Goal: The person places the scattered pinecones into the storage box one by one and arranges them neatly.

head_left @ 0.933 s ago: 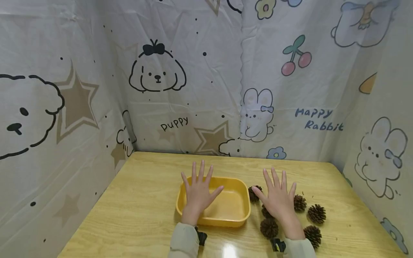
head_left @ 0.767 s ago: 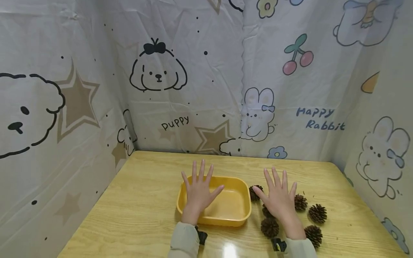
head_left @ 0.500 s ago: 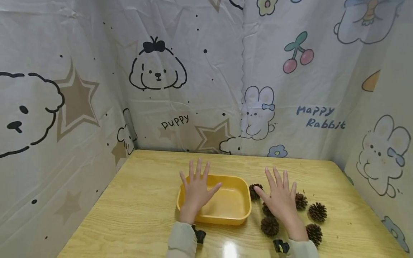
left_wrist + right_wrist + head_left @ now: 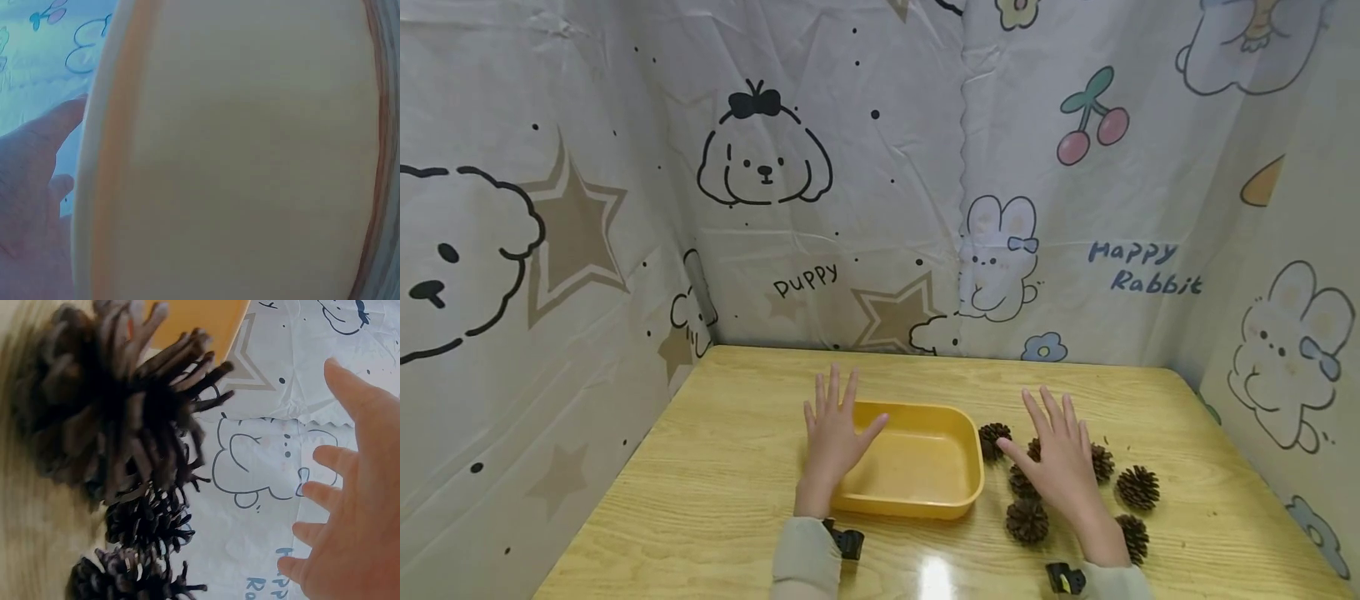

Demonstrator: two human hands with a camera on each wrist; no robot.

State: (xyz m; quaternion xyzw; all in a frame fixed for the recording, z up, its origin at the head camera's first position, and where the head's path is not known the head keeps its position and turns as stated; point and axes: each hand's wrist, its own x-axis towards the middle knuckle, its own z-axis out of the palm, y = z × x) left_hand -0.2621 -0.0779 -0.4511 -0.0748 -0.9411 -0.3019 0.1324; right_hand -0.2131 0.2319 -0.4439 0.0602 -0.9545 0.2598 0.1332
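Note:
A yellow rectangular plastic tray [image 4: 917, 510] stands on the table. My left hand [image 4: 835, 442] hovers over its left end, fingers spread, holding nothing. In the left wrist view the tray's wall [image 4: 250, 162] fills most of the picture, and the left hand [image 4: 28, 181] shows beyond its rim. To the right of the tray my right hand [image 4: 1063, 467] is spread above several brown pine cones [image 4: 1027, 521] and partly hides some. A large pine cone [image 4: 112, 406] looms close in the right wrist view, apart from the right hand [image 4: 350, 512], which grips nothing.
The wooden table [image 4: 700, 483] is bordered at the back and sides by printed cloth curtains [image 4: 850, 167]. One pine cone [image 4: 994, 441] lies close to the tray's right end; another [image 4: 1138, 487] lies farther right. Black wrist devices [image 4: 844, 540] sit at both cuffs.
My left hand has shifted left, uncovering more of the tray. The right hand has moved slightly right, so the hands are farther apart. Tray and pine cones look unmoved.

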